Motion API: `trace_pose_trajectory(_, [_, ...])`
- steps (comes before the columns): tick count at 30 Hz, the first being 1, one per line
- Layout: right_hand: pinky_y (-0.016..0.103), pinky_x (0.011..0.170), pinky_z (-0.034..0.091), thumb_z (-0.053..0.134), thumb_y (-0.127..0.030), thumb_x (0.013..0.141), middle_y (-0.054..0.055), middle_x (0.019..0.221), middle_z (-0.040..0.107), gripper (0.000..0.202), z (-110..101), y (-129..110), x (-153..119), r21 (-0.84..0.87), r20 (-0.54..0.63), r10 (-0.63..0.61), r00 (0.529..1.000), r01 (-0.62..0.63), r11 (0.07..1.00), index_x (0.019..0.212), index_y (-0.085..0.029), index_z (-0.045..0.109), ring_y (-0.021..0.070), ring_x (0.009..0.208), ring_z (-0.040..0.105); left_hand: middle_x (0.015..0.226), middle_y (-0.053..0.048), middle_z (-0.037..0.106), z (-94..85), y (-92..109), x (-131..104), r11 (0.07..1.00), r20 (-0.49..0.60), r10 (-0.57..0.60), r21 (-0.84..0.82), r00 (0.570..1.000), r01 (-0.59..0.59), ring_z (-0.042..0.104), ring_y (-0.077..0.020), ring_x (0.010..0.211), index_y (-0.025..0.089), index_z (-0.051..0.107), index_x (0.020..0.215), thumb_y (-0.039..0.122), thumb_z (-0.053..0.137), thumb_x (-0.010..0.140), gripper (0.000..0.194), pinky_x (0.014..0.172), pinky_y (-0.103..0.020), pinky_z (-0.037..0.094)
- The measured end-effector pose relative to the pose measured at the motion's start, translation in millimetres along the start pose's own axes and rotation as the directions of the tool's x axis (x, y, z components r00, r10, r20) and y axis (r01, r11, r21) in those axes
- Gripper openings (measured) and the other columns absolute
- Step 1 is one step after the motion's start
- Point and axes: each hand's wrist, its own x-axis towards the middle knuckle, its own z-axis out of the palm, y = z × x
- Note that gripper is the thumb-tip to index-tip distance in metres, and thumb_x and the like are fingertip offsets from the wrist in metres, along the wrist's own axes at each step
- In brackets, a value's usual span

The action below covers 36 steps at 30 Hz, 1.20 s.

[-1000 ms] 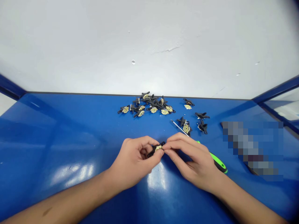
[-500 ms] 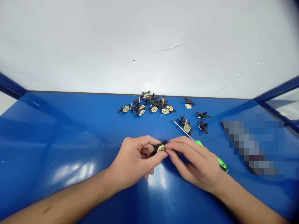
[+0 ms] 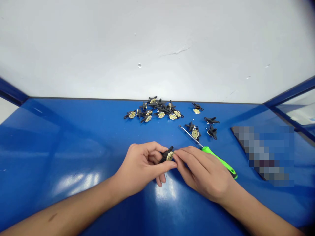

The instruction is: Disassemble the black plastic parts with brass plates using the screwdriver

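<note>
Above the front of the table, my left hand (image 3: 141,170) grips a small black plastic part with a gold-coloured toothed disc (image 3: 170,156) between thumb and fingers. The disc faces me and to the right. My right hand (image 3: 206,173) is closed in a pinch, its fingertips at the disc's right edge; whatever may lie between them is too small to make out. Just behind the right hand lies a screwdriver (image 3: 216,158) with a green and black handle, its shaft pointing to the back left.
Several similar black parts with gold discs (image 3: 161,114) lie heaped at the back of the blue table (image 3: 73,137). More such parts (image 3: 212,131) are scattered to the right. A blurred-out dark-edged object (image 3: 261,154) lies at far right. A white wall (image 3: 157,49) rises behind.
The held part has turned slightly in my left hand, its black arm now more upright. My right hand has shifted a little, so more of the screwdriver handle shows. The view has moved slightly.
</note>
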Motion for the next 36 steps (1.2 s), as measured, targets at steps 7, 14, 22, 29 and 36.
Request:
trace_pose_trajectory(7, [0.032,0.055,0.053,0.055,-0.010,0.099,0.007,0.075,0.069,0.015,1.6,-0.3,3.7,0.068,0.097,0.055,0.994,-0.062,0.996,0.087,-0.018,0.060,0.0187,0.065,0.064,0.050,0.001,0.067,-0.6,1.1,0.2,1.000,0.016,-0.010,0.011,1.000,0.010,0.068,-0.0159,0.043,0.012,0.071,0.093,0.038,0.088,0.075,0.036,0.046,-0.025,0.059])
trace_pose_trajectory(14, [0.028,0.062,0.057,0.058,-0.018,0.101,0.004,0.084,0.073,0.015,5.5,0.1,2.3,0.225,0.030,0.222,0.975,-0.223,0.948,0.115,-0.019,0.059,0.0156,0.068,0.067,0.050,0.001,0.069,0.7,5.1,5.3,0.994,-0.005,-0.075,-0.080,0.997,0.074,0.070,-0.0180,0.044,0.011,0.069,0.092,0.041,0.091,0.070,0.043,0.042,-0.024,0.058])
trace_pose_trajectory(22, [0.031,0.078,0.062,0.061,-0.004,0.093,0.008,0.103,0.075,0.034,1.4,4.1,-0.5,0.314,0.014,0.153,0.988,-0.150,0.937,0.124,-0.020,0.059,0.0193,0.090,0.072,0.050,0.000,0.070,-1.1,4.3,7.6,0.986,-0.018,-0.096,-0.136,0.995,0.093,0.070,-0.0192,0.043,0.011,0.068,0.090,0.029,0.094,0.065,0.040,0.042,-0.025,0.059])
trace_pose_trajectory(29, [0.032,0.067,0.056,0.060,-0.007,0.095,0.008,0.088,0.071,0.014,1.7,3.5,2.0,0.207,0.091,0.098,0.991,-0.115,0.971,0.107,-0.014,0.059,0.0189,0.076,0.065,0.051,0.001,0.069,0.9,3.8,3.7,0.986,-0.014,-0.103,-0.134,0.995,0.100,0.069,-0.0168,0.043,0.011,0.068,0.090,0.023,0.095,0.063,0.040,0.042,-0.023,0.059])
trace_pose_trajectory(36, [0.032,0.063,0.054,0.054,-0.011,0.099,0.008,0.081,0.068,0.008,1.5,3.5,6.3,0.166,0.154,0.070,0.986,-0.096,0.981,0.096,-0.014,0.059,0.0192,0.072,0.063,0.050,-0.001,0.070,-0.2,6.0,5.3,0.989,0.002,-0.110,-0.104,0.994,0.110,0.069,-0.0169,0.043,0.010,0.069,0.088,0.026,0.095,0.064,0.039,0.042,-0.022,0.058])
